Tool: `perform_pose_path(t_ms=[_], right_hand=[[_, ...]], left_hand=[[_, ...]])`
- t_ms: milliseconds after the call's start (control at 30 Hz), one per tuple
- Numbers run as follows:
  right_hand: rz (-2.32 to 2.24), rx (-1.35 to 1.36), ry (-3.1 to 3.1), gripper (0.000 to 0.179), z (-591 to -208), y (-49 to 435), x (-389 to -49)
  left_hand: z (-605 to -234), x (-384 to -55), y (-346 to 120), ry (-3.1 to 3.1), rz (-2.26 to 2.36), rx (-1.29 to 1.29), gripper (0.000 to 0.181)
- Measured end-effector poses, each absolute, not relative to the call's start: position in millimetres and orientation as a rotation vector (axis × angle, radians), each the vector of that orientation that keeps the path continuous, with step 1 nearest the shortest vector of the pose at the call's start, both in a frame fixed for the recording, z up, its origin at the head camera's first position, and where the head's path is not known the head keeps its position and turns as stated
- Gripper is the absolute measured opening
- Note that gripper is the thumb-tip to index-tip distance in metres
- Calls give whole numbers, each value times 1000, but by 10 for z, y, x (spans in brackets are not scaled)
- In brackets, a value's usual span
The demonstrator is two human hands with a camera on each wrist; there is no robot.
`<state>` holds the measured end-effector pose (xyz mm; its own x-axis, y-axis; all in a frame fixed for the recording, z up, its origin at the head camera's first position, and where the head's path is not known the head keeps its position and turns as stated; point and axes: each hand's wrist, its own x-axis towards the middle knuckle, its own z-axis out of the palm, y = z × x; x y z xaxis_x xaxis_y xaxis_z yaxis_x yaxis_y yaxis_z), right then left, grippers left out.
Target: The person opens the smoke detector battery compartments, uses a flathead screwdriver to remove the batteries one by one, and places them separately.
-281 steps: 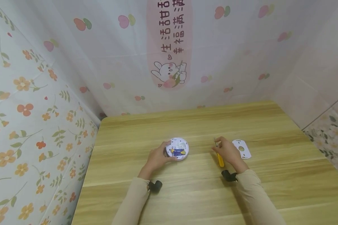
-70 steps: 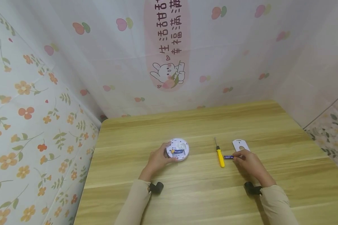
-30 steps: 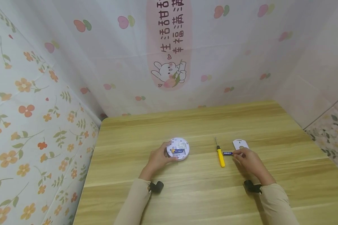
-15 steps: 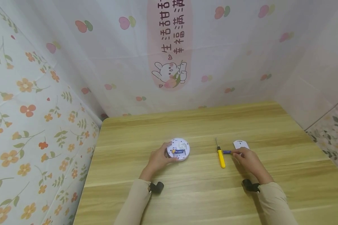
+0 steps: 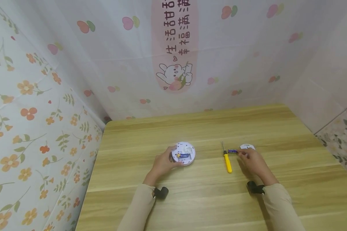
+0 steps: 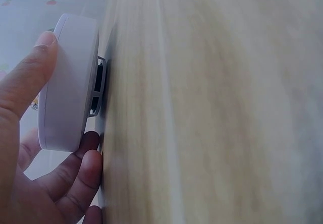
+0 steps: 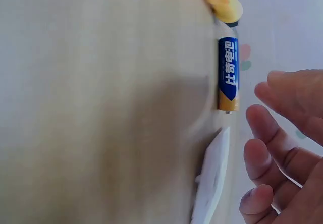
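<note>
With thumb and fingers around its rim, my left hand (image 5: 161,165) holds a round white smoke alarm (image 5: 187,148), its back facing up. One blue battery (image 5: 183,156) lies in the alarm's compartment. A second blue-and-gold battery (image 7: 228,72) lies on the table beside a yellow-handled screwdriver (image 5: 228,164). My right hand (image 5: 253,162) is close to that loose battery's end; in the right wrist view the fingertips stand apart from it, with nothing between them. The white mounting plate (image 5: 247,146) lies beyond the right hand, which hides part of it.
A wood-grain table (image 5: 202,199) carries everything. Its far edge meets a white printed curtain (image 5: 115,57), and a floral cloth (image 5: 40,128) hangs along the left. Each wrist wears a black camera.
Earlier the right hand held the screwdriver and two batteries sat in the alarm. Later it pinched one battery, moved it slightly away from me beside the screwdriver, and has let it go.
</note>
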<state>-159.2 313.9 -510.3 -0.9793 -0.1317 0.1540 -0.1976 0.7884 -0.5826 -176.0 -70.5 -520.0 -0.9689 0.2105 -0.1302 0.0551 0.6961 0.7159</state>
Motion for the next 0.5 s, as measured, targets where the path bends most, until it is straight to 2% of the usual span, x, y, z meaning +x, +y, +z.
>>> perform_pose_path(t_ms=[500], right_hand=[[839, 253, -3113, 32, -5030, 3059, -2036]], left_hand=[[-5235, -1782, -720, 2703, 1126, 216, 91]])
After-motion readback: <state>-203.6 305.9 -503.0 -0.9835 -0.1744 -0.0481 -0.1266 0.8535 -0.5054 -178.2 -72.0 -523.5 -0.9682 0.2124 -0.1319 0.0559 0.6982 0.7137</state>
